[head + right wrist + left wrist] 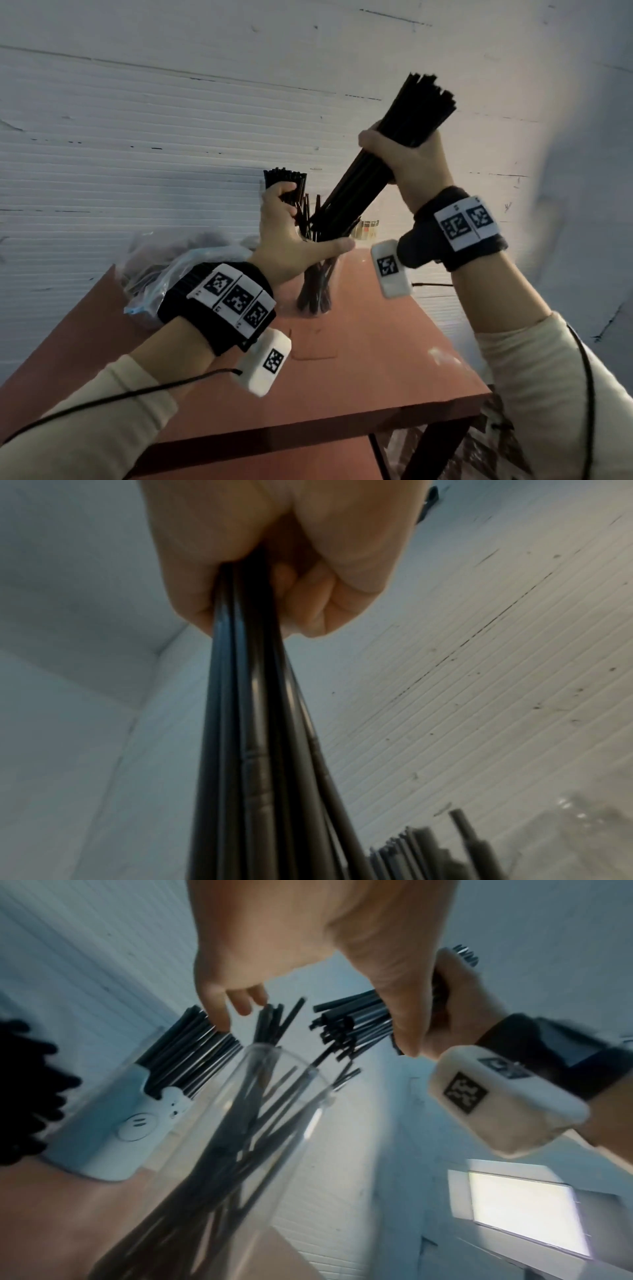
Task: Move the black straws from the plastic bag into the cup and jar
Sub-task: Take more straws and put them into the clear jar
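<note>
My right hand (407, 164) grips a thick bundle of black straws (421, 109) around its middle. The bundle tilts down to the left, its lower ends reaching into the clear glass jar (317, 298), which holds several loose straws. In the left wrist view the jar (291, 1096) stands beside a light blue cup (113, 1123) packed with straws. My left hand (284, 240) is spread above both: its fingertips (222, 1015) touch the cup's straw tops (284, 176) and its thumb stretches over the jar mouth toward the bundle (352, 1023). The cup's body is hidden in the head view.
A crumpled plastic bag (178, 267) with more straws lies at the table's back left. The reddish-brown table (359, 377) has bare surface in front of the jar. A small box (368, 229) sits at the back, against a white ribbed wall.
</note>
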Demonstrator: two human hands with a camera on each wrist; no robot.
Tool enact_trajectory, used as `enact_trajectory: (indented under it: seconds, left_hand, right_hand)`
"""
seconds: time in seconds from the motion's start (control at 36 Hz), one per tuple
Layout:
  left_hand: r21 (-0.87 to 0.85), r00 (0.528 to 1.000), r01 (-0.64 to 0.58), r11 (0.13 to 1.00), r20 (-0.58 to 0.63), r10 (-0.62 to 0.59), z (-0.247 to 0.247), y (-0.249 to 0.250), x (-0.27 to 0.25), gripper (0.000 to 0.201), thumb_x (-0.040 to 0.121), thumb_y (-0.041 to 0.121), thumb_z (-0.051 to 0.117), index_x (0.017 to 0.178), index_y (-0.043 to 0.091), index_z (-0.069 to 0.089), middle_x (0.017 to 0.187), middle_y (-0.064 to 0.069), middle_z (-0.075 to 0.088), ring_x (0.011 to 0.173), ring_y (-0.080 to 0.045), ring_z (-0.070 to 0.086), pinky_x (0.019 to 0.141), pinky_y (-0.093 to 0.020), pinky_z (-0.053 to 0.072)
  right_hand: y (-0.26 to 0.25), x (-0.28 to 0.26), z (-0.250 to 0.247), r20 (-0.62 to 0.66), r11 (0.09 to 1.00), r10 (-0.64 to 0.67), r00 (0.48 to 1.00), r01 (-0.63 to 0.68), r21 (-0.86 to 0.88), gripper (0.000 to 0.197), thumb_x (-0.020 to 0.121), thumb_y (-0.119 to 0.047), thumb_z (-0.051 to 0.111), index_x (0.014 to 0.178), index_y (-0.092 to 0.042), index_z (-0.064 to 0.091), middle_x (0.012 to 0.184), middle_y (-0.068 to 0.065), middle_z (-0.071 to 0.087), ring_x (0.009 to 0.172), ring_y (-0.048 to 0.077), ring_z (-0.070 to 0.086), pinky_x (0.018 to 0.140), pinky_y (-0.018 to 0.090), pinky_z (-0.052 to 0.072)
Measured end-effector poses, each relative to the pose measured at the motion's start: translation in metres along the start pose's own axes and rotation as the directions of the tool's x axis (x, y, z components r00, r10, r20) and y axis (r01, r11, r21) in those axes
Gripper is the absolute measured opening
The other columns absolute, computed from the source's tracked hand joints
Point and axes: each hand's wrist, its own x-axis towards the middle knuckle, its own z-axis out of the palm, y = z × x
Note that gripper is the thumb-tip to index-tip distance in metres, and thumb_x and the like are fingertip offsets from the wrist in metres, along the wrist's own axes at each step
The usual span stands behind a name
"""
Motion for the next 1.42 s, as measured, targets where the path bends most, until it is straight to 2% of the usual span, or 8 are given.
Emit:
enact_trajectory:
  seconds: [0.17,0.28,0.56,0.72,0.94,1.06,1.22,1.42]
  left_hand:
    - [0.072,0.953,0.225,0.972,0.192,-0.235,0.004,-0.01,0.023,0.154,0.041,0.056,0.09,0.15,0.031,-0.016,0.158,-0.005,0.008,0.146,-0.021,0.015,0.119,-0.048,0.022]
    - [0.117,0.903,0.269,0.956,0.313,-0.293,0.004,-0.021,0.034,0.131,0.065,0.023,0.09,0.151,0.024,-0.008,0.148,-0.006,0.034,0.135,-0.018,0.037,0.113,-0.044,0.036]
    - [0.192,0.881,0.269,0.944,0.348,-0.321,0.003,-0.036,0.04,0.08,0.068,0.026,0.088,0.135,0.021,0.043,0.119,0.008,0.057,0.11,-0.01,0.055,0.091,-0.021,0.039]
    - [0.136,0.882,0.271,0.953,0.362,-0.302,0.002,-0.04,0.04,0.07,0.069,0.017,0.087,0.128,0.021,0.049,0.11,0.011,0.06,0.107,-0.005,0.058,0.083,-0.013,0.041]
    - [0.148,0.886,0.23,0.962,0.378,-0.269,0.001,-0.044,0.042,0.076,0.065,0.029,0.09,0.129,0.03,0.05,0.117,0.011,0.061,0.113,-0.008,0.057,0.102,-0.028,0.041]
    - [0.149,0.893,0.22,0.964,0.367,-0.26,0.002,-0.046,0.042,0.073,0.064,0.029,0.09,0.127,0.029,0.052,0.116,0.011,0.063,0.111,-0.007,0.058,0.101,-0.029,0.042]
    - [0.15,0.894,0.226,0.963,0.36,-0.266,0.003,-0.045,0.04,0.073,0.061,0.029,0.091,0.124,0.028,0.053,0.116,0.01,0.064,0.112,-0.008,0.058,0.101,-0.03,0.044]
    - [0.156,0.894,0.227,0.961,0.359,-0.269,0.003,-0.041,0.036,0.069,0.062,0.031,0.09,0.12,0.032,0.052,0.118,0.011,0.063,0.115,-0.011,0.056,0.109,-0.039,0.041]
  right_hand:
    - [0.024,0.035,0.006,0.006,0.989,0.087,0.996,-0.086,-0.121,0.016,0.077,-0.023,0.075,0.078,-0.014,0.062,0.078,0.005,0.065,0.076,0.024,0.067,0.071,0.05,0.057]
    - [0.045,0.042,0.018,0.062,0.974,0.124,0.99,-0.109,-0.201,0.02,0.079,-0.023,0.075,0.081,-0.009,0.061,0.079,0.008,0.062,0.075,0.025,0.066,0.063,0.039,0.055]
    - [0.079,0.033,0.031,0.281,0.894,0.242,0.929,-0.101,-0.437,0.026,0.079,-0.03,0.073,0.073,-0.012,0.056,0.067,0.0,0.056,0.061,0.01,0.057,0.061,0.024,0.049]
    - [0.096,0.013,0.034,0.312,0.705,0.283,0.907,0.024,-0.708,0.048,0.069,-0.08,0.052,0.084,-0.035,0.056,0.098,-0.005,0.057,0.113,0.023,0.037,0.096,0.043,0.034]
    - [0.086,0.004,0.027,0.196,0.913,-0.036,0.98,0.112,-0.391,0.056,0.085,-0.046,0.067,0.131,-0.022,0.046,0.134,-0.004,0.045,0.123,0.008,0.044,0.1,0.028,0.042]
    - [0.081,0.002,0.033,0.334,0.848,-0.239,0.912,0.363,-0.386,0.046,0.1,-0.03,0.049,0.143,-0.017,0.041,0.148,-0.002,0.04,0.134,0.01,0.04,0.11,0.026,0.034]
    - [0.087,0.001,0.033,0.403,0.8,-0.096,0.91,0.312,-0.512,0.031,0.102,-0.024,0.042,0.11,-0.011,0.069,0.113,0.0,0.066,0.106,0.013,0.058,0.093,0.02,0.042]
    - [0.072,-0.009,0.026,0.216,0.907,-0.176,0.96,0.243,-0.344,0.034,0.104,-0.025,0.038,0.131,-0.019,0.057,0.132,-0.006,0.058,0.123,0.002,0.049,0.101,0.007,0.034]
